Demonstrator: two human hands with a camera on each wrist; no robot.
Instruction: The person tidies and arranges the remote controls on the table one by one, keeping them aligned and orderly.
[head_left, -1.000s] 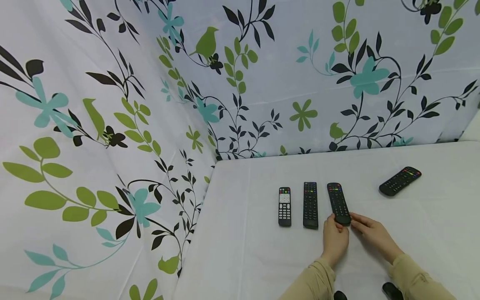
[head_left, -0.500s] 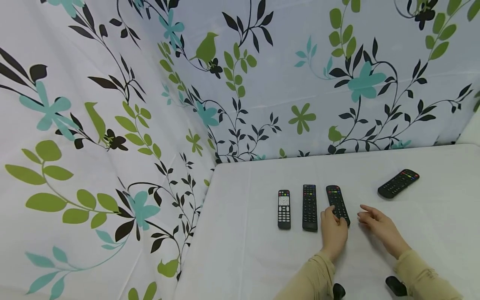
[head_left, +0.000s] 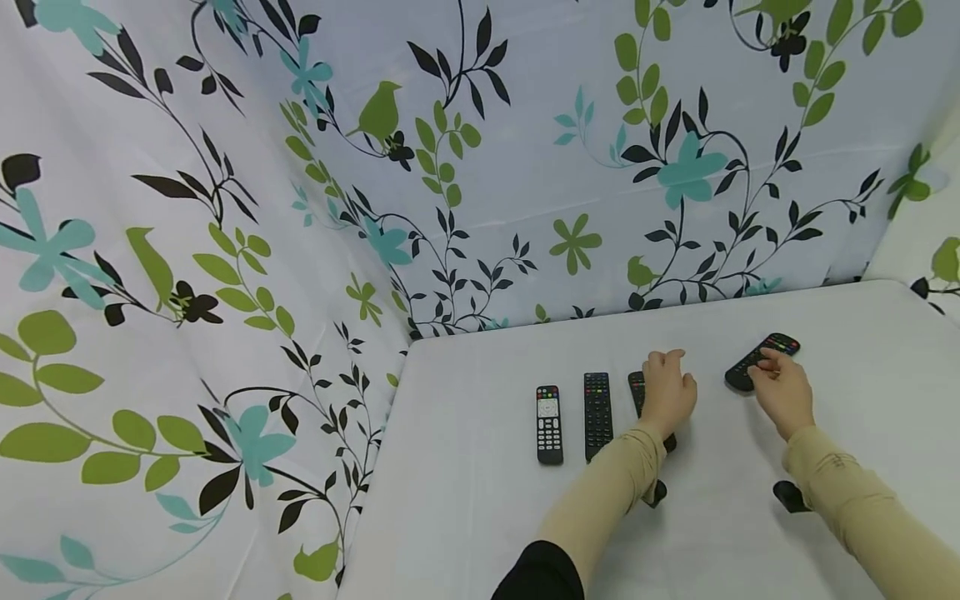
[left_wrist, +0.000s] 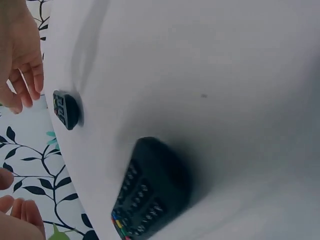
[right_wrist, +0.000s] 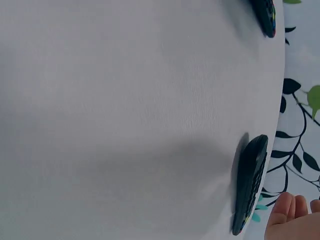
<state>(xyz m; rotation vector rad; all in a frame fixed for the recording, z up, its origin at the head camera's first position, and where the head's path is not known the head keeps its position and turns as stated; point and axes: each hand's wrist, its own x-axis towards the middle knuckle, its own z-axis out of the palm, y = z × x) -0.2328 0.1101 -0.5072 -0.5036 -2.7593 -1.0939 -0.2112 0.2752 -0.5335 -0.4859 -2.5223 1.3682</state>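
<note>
In the head view four remote controls would be a row of three plus one apart: a small remote with white keys (head_left: 549,425), a long black remote (head_left: 597,417), a third black remote (head_left: 637,392), and a slanted black remote (head_left: 761,362) to the right. My left hand (head_left: 670,393) hovers over the third remote, hiding most of it, fingers loosely bent around nothing. Beside the slanted remote, my right hand (head_left: 783,392) overlaps its near edge. The left wrist view shows the right hand (left_wrist: 25,65) above that remote (left_wrist: 66,110), fingers relaxed and apart from it.
All the remotes lie on a white-covered table (head_left: 480,517). A leaf-patterned curtain (head_left: 510,192) hangs behind and to the left. Dark wrist-worn devices (head_left: 791,497) sit under both sleeves.
My left hand has released the third remote and risen forward over it. My right hand has moved right and forward to the slanted remote. The head view has turned slightly right.
</note>
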